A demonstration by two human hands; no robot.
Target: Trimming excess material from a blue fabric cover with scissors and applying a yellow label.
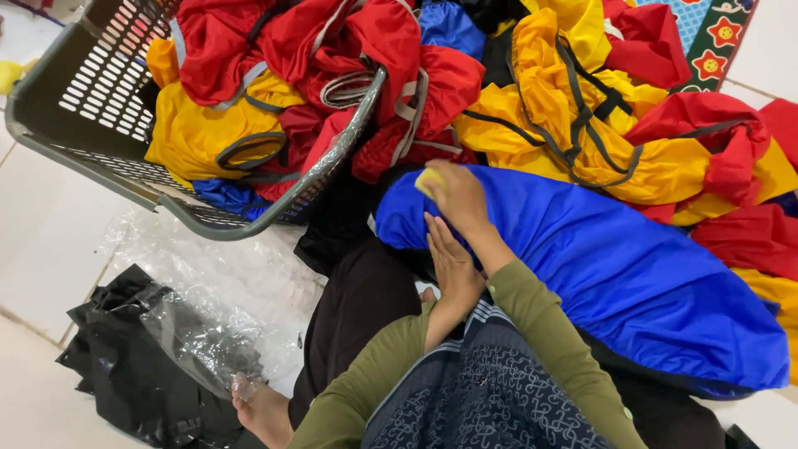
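Note:
A large blue fabric piece (615,266) lies across my lap. My right hand (459,198) rests on its left end, fingers closed on a small yellow object (429,180) pressed against the cloth. My left hand (451,262) lies flat with fingers together against the blue fabric's near edge, just below the right hand. Both arms wear olive-green sleeves.
A grey plastic laundry basket (100,75) at the upper left overflows with red, yellow and blue garments with grey straps (573,116). More lie heaped at the right. Clear plastic wrap (208,274) and a black plastic bag (133,366) lie on the white tiled floor at the left.

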